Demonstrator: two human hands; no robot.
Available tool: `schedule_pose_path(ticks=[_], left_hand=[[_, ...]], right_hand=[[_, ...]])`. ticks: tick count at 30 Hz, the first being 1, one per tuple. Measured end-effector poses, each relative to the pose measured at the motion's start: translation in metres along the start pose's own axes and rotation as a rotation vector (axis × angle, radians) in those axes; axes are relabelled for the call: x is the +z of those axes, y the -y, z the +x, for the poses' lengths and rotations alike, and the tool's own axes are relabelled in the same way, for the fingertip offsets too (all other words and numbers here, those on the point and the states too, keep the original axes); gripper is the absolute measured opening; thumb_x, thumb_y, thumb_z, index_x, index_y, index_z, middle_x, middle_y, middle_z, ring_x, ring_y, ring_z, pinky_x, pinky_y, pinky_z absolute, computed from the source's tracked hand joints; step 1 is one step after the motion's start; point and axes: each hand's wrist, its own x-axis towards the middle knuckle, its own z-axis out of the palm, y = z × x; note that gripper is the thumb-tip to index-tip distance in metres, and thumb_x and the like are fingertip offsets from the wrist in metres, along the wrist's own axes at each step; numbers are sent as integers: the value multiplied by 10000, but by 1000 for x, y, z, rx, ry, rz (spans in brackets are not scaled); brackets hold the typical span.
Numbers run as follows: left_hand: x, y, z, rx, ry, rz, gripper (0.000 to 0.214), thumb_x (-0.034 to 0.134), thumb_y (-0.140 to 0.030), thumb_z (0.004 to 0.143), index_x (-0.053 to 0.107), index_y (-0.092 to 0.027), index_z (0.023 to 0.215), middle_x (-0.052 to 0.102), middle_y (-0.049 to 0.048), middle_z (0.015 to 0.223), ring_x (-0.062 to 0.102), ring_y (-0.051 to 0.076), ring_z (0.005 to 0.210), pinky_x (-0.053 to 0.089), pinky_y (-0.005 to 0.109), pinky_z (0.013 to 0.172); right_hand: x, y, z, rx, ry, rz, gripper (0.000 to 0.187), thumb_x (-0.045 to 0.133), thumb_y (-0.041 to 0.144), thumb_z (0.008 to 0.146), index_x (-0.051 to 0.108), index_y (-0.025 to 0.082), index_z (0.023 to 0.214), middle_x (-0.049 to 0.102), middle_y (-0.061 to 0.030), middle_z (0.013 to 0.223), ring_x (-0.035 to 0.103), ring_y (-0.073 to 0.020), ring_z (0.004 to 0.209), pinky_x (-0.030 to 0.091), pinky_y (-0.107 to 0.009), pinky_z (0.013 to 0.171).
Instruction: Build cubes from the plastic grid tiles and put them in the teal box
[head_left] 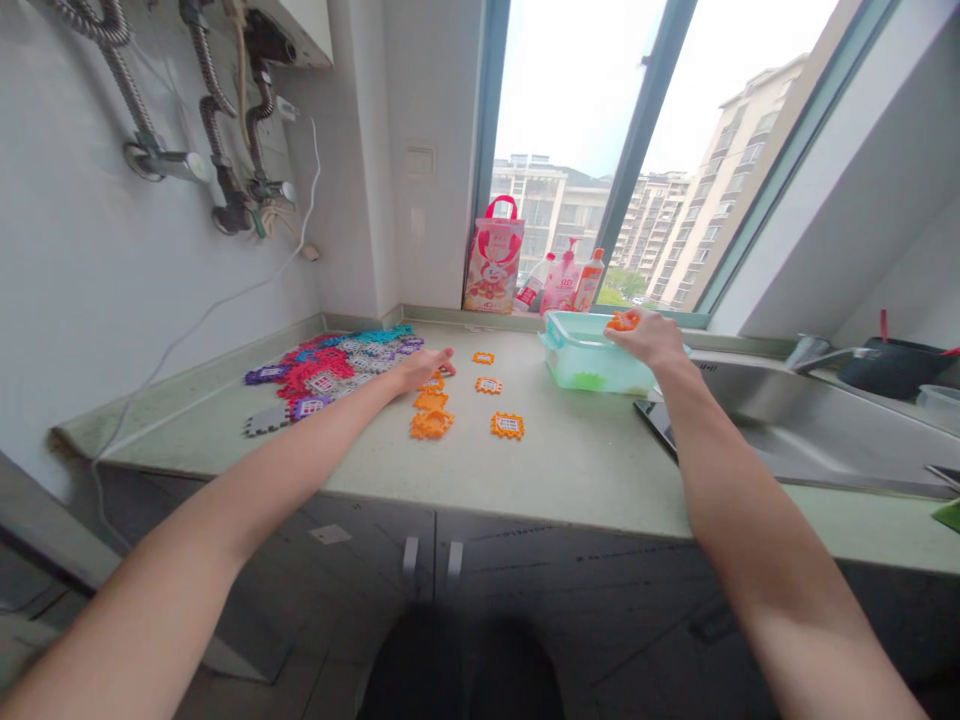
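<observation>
My left hand (424, 370) reaches over the counter, its visible fingertips slightly apart, at the top of a column of orange notched interlocking pieces (432, 425). It touches or hovers just over the uppermost one; I cannot tell which. To the right of it lie three loose orange pieces with pale lattice centres: a far one (484, 357), a middle one (489, 385) and a near one (508, 426). Pinched in my right hand (651, 338) are orange interlocking pieces (622, 321), held over a translucent mint-green plastic box (592, 372). How many it holds is unclear.
A heap of red, blue, purple and grey interlocking pieces (322, 370) spreads left of my left hand. Right of the box are a dark flat slab (658, 428) and a steel sink (817, 425) with a faucet (814, 350). A pink bag (495, 265) and several bottles (561, 283) stand by the window.
</observation>
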Motion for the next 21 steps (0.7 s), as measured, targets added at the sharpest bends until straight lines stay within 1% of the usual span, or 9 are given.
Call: schedule_pose_path(ticks=[2, 5, 7, 11, 15, 18, 21], left_hand=[[0, -1, 0, 1, 2, 5, 963, 159, -834, 963, 854, -169, 1019, 792, 138, 1210, 702, 323, 1106, 494, 379, 988], [-1, -3, -2, 0, 12, 7, 968, 154, -829, 966, 853, -163, 1042, 789, 136, 1218, 699, 324, 1122, 500, 371, 985], [-1, -4, -3, -2, 14, 16, 966, 145, -821, 974, 852, -167, 1054, 789, 133, 1217, 699, 322, 1115, 499, 376, 989], [-1, -5, -4, 1, 8, 29, 948, 150, -808, 985, 851, -174, 1051, 788, 131, 1222, 696, 320, 1114, 486, 382, 1008], [-1, -3, -3, -2, 11, 21, 946, 160, -814, 978, 850, -171, 1048, 785, 138, 1231, 693, 321, 1126, 485, 378, 994], [-1, -4, -3, -3, 16, 32, 942, 159, -817, 976, 849, -180, 1056, 784, 134, 1238, 690, 316, 1128, 472, 373, 998], [-2, -5, -4, -1, 18, 37, 952, 148, -816, 977, 849, -177, 1057, 783, 131, 1235, 688, 312, 1117, 466, 366, 992]], right_hand=[[-7, 0, -1, 31, 135, -66, 454, 705, 531, 862, 742, 228, 1198, 757, -142, 1142, 692, -298, 1004, 480, -354, 796], [-13, -1, -1, 24, 350, -137, 377, 668, 543, 901, 764, 207, 1043, 759, -129, 1078, 683, -260, 909, 450, -339, 716], [-14, -2, -2, 23, 416, -156, 368, 656, 530, 920, 769, 192, 1014, 757, -129, 1050, 677, -248, 872, 450, -336, 701], [-13, -1, -4, 40, 440, -147, 323, 688, 499, 907, 790, 200, 973, 758, -124, 1027, 679, -248, 858, 464, -342, 704], [-11, -1, -4, 42, 407, -139, 297, 717, 481, 884, 795, 195, 906, 763, -131, 975, 684, -253, 811, 464, -348, 677], [-8, -3, -2, 29, 376, -121, 304, 725, 487, 863, 801, 197, 910, 761, -112, 912, 684, -240, 757, 462, -339, 651], [-7, -5, -3, 5, 363, -100, 332, 742, 511, 835, 804, 197, 922, 766, -104, 902, 688, -237, 755, 470, -331, 643]])
